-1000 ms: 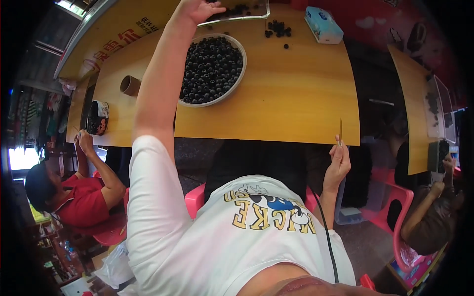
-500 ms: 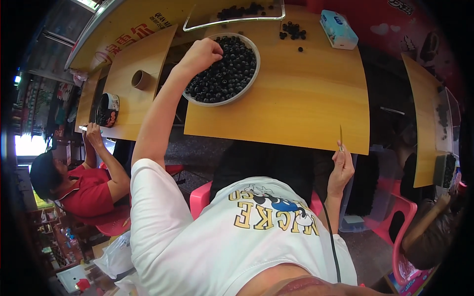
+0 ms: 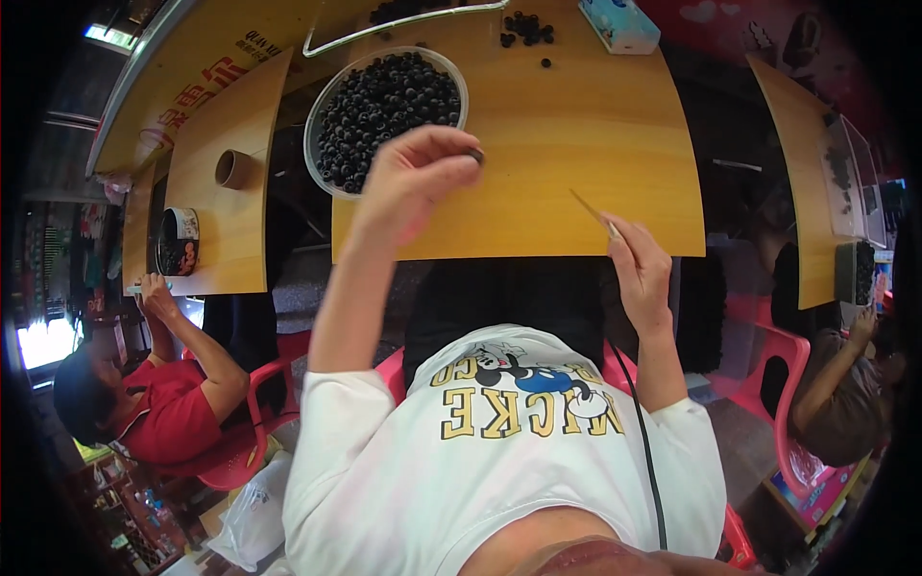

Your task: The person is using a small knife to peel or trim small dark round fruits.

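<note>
Between the thumb and forefinger of my left hand (image 3: 419, 184) is a small black round piece (image 3: 474, 156), held over the table just in front of a round clear tub (image 3: 465, 94). Many more black round pieces (image 3: 389, 108) fill that tub, several showing a hole in the middle. My right hand (image 3: 640, 271) grips a thin pointed blade (image 3: 586, 205) near the table's front edge. The blade's tip slants up and to the left, apart from the piece. Most of its handle is hidden inside my fingers.
A loose group of black pieces (image 3: 526, 29) lies at the far side of the wooden table (image 3: 538, 216), beside a blue tissue pack (image 3: 618, 25). A clear-edged tray (image 3: 403, 23) stands behind the tub. People work at side tables, one in a red shirt (image 3: 178, 408).
My left hand has come out of the tub toward me and right, now with a black piece in its fingers. My right hand has risen over the table edge, its blade turning leftward.
</note>
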A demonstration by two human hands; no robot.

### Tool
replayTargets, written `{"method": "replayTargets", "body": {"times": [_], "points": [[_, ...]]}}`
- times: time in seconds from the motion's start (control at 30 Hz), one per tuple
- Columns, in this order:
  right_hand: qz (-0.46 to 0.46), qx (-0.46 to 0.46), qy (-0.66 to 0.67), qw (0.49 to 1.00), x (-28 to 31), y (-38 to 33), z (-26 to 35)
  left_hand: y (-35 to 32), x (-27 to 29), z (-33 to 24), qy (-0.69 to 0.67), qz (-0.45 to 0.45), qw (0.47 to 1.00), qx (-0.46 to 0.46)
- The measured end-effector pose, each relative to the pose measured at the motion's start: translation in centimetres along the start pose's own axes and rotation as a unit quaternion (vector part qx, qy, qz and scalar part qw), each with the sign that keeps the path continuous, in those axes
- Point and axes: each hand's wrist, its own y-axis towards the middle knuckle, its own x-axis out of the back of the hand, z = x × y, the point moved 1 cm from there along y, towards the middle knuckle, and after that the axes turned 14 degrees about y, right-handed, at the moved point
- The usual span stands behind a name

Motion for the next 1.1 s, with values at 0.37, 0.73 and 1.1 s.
{"method": "replayTargets", "body": {"times": [0.37,0.73,1.1], "points": [[0.035,0.25,-0.139,0.958,-4.3,2.3,1.7,-3.7,-8.2,6.4,-0.448,0.044,0.884,0.128],[0.014,0.306,-0.133,0.942,-4.4,2.0,-0.1,-3.9,-9.9,7.2,-0.493,0.042,0.849,0.185],[0.077,0.22,-0.163,0.959,-2.9,0.4,0.7,-3.7,-9.3,6.7,-0.465,0.05,0.878,0.103]]}}
